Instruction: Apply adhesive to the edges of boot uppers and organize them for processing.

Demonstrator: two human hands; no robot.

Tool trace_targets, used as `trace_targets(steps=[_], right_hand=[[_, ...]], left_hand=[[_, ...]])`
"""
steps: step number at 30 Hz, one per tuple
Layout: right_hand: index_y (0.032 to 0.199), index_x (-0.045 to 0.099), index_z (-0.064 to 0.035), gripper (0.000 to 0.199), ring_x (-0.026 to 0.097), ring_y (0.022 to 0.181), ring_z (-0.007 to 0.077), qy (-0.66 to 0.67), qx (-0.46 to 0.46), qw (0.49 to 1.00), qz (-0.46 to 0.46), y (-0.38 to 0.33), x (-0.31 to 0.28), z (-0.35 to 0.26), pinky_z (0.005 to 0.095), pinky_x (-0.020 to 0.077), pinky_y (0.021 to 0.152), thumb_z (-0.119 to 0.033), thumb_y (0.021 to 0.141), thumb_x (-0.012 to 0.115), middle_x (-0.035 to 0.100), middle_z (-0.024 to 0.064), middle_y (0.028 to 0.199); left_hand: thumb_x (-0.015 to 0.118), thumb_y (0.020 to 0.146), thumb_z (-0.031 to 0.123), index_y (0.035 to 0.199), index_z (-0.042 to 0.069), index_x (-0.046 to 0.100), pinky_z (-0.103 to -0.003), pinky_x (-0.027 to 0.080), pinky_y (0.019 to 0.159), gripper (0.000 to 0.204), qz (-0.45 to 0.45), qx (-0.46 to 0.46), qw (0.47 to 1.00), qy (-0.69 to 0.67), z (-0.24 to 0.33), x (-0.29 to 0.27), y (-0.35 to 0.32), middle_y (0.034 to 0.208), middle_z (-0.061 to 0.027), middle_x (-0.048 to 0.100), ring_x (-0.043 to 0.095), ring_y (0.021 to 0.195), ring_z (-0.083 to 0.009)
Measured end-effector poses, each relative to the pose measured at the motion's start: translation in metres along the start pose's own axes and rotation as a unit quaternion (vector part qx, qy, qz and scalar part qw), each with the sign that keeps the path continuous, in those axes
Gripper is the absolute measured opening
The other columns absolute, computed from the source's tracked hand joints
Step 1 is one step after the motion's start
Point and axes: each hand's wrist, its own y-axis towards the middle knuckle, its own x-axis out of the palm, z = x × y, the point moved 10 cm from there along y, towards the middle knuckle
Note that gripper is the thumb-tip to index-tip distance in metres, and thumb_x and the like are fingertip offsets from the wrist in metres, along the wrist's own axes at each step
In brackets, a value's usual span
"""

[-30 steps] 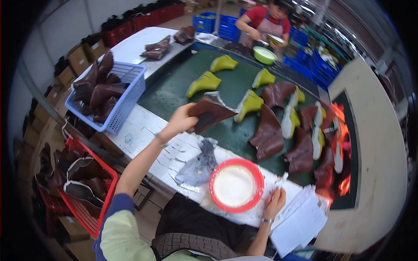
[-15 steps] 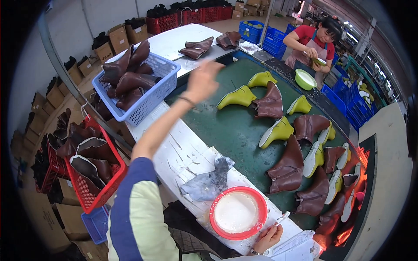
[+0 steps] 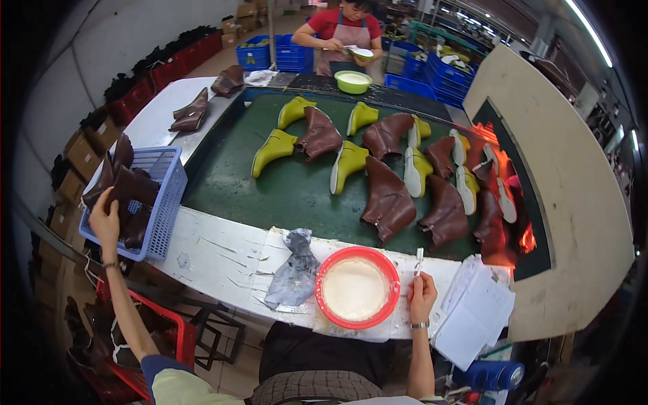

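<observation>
At the left, my left hand (image 3: 105, 219) is closed on the edge of a brown leather boot (image 3: 132, 185) in the light-blue plastic basket (image 3: 167, 202). Other brown boots lie heaped in that basket. My right hand (image 3: 422, 295) rests on the white tabletop, fingers closed around a slim white brush (image 3: 418, 260) that points away from me. Just left of this hand stands a red bowl (image 3: 391, 307) of creamy white liquid. Beside the bowl lies a stained grey cloth (image 3: 293, 273).
Brown boots (image 3: 388, 202) and yellow-green boots (image 3: 275, 152) are spread over a green conveyor belt (image 3: 223, 182), toward a glowing red opening at the right. Papers (image 3: 476, 314) lie near my right hand. Across the belt, a person (image 3: 341, 40) works on a boot behind a green bowl (image 3: 353, 82).
My left hand has moved from above the belt's left side to the boots in the light-blue basket. The view has turned. My right hand still holds the brush beside the red bowl.
</observation>
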Motion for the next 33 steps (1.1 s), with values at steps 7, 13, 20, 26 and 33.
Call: trace_targets(steps=[7,13,20,26,33], right_hand=[[0.113,0.066,-0.0029,0.022,0.049,0.054,0.0027,0.008,0.022,1.0,0.004,-0.002,0.015,-0.028,0.0191,0.0369,0.044,-0.02,0.104,0.057,0.062,-0.0018,0.08],[0.098,0.072,-0.0034,0.016,0.065,0.068,0.0199,-0.421,-0.296,0.848,-0.122,-0.03,0.101,-0.133,0.0347,0.052,0.057,-0.017,0.092,0.067,0.066,0.0085,0.087],[0.077,0.068,-0.006,0.009,0.069,0.079,0.0296,-0.578,-0.361,0.68,-0.271,-0.07,0.185,-0.106,0.0418,0.0561,0.064,-0.012,0.081,0.062,0.064,0.0091,0.089],[0.075,0.069,-0.0068,0.006,0.069,0.078,0.0288,-0.661,-0.294,0.648,-0.238,-0.058,0.152,-0.118,0.0411,0.0558,0.063,-0.01,0.079,0.064,0.065,0.0087,0.091],[0.108,0.068,-0.0153,0.024,0.069,0.076,0.025,-0.546,-0.297,0.776,-0.107,-0.058,0.095,-0.177,0.0401,0.053,0.062,-0.02,0.085,0.073,0.066,0.0066,0.088]], left_hand=[[0.053,0.07,-0.016,0.077,0.002,0.059,-0.033,0.043,0.08,0.02,0.01,0.251,0.965,-0.075,0.196,-0.084,-0.004,0.075,-0.008,0.056,0.055,0.079,-0.0257],[0.058,0.057,-0.007,0.06,0.005,0.051,-0.037,0.041,0.069,0.014,-0.137,0.37,0.902,-0.173,0.298,-0.023,-0.032,0.066,-0.0089,0.047,0.051,0.078,-0.0292],[0.064,0.059,-0.001,0.059,0.01,0.059,-0.037,0.048,0.069,0.012,-0.329,0.451,0.812,-0.172,0.373,0.024,-0.101,0.064,-0.0037,0.055,0.055,0.08,-0.0272],[0.06,0.065,-0.003,0.061,0.008,0.06,-0.037,0.048,0.069,0.011,-0.469,0.432,0.726,-0.256,0.382,0.1,-0.145,0.065,-0.0055,0.059,0.056,0.077,-0.0274],[0.044,0.074,-0.005,0.067,0.001,0.057,-0.039,0.044,0.057,0.016,-0.449,0.297,0.788,-0.298,0.38,0.157,-0.113,0.064,-0.0143,0.056,0.057,0.059,-0.0319]])
